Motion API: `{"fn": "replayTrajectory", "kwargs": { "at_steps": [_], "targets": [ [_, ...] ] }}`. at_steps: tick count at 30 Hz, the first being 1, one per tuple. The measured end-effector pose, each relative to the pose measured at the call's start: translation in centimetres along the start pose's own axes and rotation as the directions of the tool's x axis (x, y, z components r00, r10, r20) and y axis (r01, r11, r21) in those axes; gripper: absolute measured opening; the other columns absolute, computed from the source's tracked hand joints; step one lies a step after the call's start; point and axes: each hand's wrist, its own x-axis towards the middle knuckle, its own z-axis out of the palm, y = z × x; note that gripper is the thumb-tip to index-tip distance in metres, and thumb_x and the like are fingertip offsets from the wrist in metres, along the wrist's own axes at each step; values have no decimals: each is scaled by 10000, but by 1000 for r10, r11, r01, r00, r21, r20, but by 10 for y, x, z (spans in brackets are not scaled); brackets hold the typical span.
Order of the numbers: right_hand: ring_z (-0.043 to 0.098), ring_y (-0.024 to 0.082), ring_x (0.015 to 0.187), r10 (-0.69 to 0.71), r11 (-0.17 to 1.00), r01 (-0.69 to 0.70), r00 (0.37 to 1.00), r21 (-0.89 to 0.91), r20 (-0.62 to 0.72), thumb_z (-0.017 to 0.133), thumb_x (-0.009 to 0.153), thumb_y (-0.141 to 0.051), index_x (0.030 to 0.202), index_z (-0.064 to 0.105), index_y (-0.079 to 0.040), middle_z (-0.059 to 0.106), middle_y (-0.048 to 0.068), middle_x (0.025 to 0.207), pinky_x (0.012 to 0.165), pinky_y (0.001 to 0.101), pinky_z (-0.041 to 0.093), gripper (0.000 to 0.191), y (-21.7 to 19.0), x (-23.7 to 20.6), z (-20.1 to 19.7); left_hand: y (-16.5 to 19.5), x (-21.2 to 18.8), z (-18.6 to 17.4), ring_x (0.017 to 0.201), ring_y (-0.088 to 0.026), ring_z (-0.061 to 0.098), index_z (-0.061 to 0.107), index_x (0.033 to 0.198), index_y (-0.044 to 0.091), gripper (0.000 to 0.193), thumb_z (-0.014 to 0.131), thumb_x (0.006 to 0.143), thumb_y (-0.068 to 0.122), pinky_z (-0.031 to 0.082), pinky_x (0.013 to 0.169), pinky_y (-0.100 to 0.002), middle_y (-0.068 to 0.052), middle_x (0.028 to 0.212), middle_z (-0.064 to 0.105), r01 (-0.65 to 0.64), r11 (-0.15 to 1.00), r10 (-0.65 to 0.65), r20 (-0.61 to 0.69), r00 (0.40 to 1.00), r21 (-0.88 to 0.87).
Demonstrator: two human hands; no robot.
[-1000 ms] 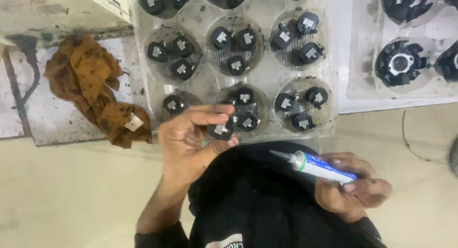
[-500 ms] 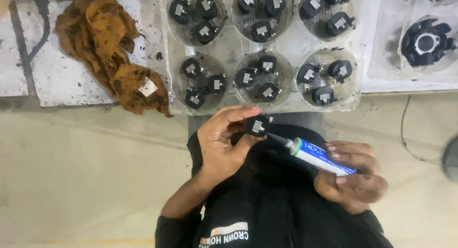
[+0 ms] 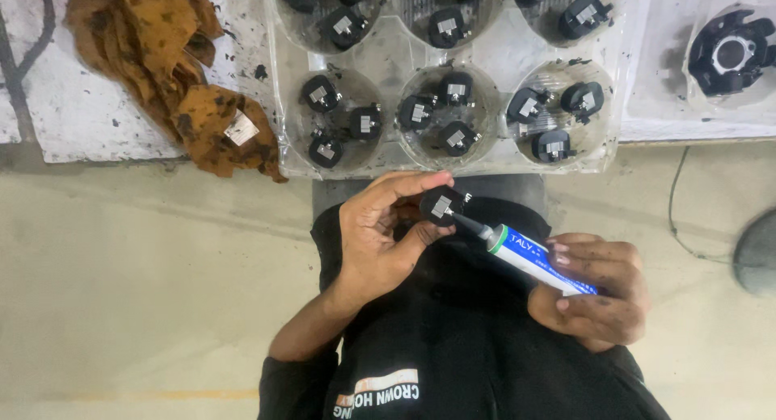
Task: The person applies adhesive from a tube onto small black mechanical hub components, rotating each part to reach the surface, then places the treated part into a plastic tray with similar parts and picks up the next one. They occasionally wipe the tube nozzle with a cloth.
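Just below the front edge of the bench [image 3: 121, 137], over a black-clothed lap, the left hand [image 3: 380, 234] pinched a small black plastic part [image 3: 443, 204] between thumb and fingertips, its little grey metal face turned up toward the camera. Against that face rested the thin dark nozzle of a blue and white tube [image 3: 537, 258] with a green collar, which slanted down and to the right into the right hand [image 3: 594, 295]; that hand was clenched around the tube's rear end, fingers folded over it, their nails and knuckles smudged dark. Both hands were held apart from each other, joined only by the tube and the part. Directly above them, on the bench, lay a clear plastic tray [image 3: 388, 60] with round wells, its near edge just beside the left fingertips. Each of the near wells held three black parts of the same kind, each with a grey metal insert, lying loose and turned different ways. Left of the tray, touching its corner, a crumpled brown rag [image 3: 162, 72] with a small pale tag sprawled over the stained white surface. At the far right, on a second white tray, sat a larger black ring-shaped piece [image 3: 731, 52]. Beneath the bench, the pale floor [image 3: 121, 291] spread out, a thin cable [image 3: 675, 202] trailing down across it at the right.
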Motion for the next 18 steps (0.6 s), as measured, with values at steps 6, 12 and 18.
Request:
{"fn": "replayTrajectory", "kwargs": {
  "at_steps": [6,12,18],
  "targets": [
    [694,277,870,18,999,-15,995,-34,98,749,793,-1,909,479,-112,616,150,885,669,414,687,314,-2,1,-6,-2,2,0,1194,-193,698,636,1349,-16,469,733,920,-181,667,986,-319,-122,1344,638,36,995,-35,15,999,-90],
    [668,294,914,91,996,-92,972,-6,218,803,738,12,919,509,-131,601,142,933,709,427,691,374,-5,5,-18,-4,3,0,1182,-191,701,637,1348,-18,468,732,920,-182,671,980,-320,-121,1342,641,32,997,-32,-3,999,-70],
    [689,291,880,61,998,-61,969,-8,240,834,707,-80,908,522,-140,610,154,905,672,419,684,376,0,7,-19,-8,2,1,1176,-185,697,630,1364,-26,484,727,921,-193,665,973,-314,-125,1339,642,31,996,-33,-19,999,-80]
  ]
}}
